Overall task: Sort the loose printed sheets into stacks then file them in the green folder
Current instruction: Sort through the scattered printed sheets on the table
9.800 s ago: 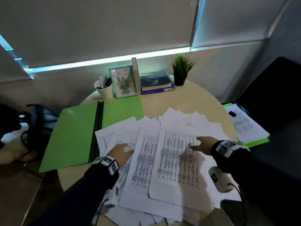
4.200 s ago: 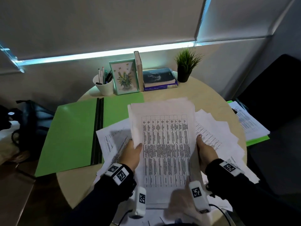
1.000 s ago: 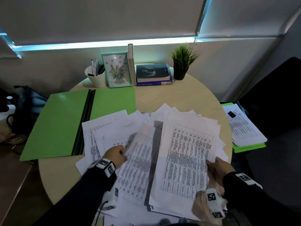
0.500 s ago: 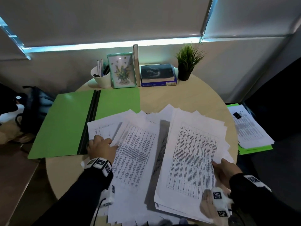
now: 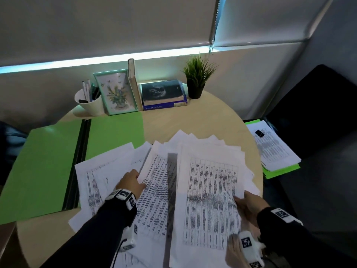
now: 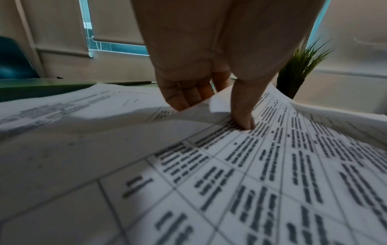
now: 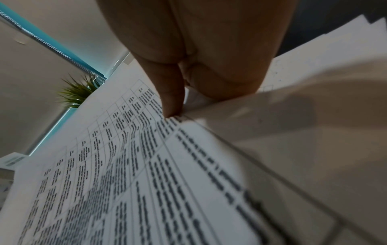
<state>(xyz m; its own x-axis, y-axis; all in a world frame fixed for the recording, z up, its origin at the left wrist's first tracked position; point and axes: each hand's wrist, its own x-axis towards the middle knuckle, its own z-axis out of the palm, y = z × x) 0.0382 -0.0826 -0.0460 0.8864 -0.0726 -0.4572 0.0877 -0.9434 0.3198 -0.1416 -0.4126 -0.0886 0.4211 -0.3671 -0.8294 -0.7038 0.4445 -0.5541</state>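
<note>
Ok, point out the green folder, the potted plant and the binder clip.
green folder (image 5: 44, 167): head view, bare left flap.
potted plant (image 5: 195, 91): head view, its dark pot.
binder clip (image 5: 259, 133): head view, black body, on the stack to the right.

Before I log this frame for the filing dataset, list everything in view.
Printed sheets: many, white, fanned across table.
Green folder: one, open, table's left.
Table: one, round, light wood.
Pen cup: one, white, far edge.
Framed picture: one, floral, beside cup.
Books: one upright, two stacked flat.
Potted plant: one, green, black pot.
Clipped papers: one bundle, on green folder, right of table.
Left hand: pinches a sheet.
Right hand: grips a stack's edge.
</note>
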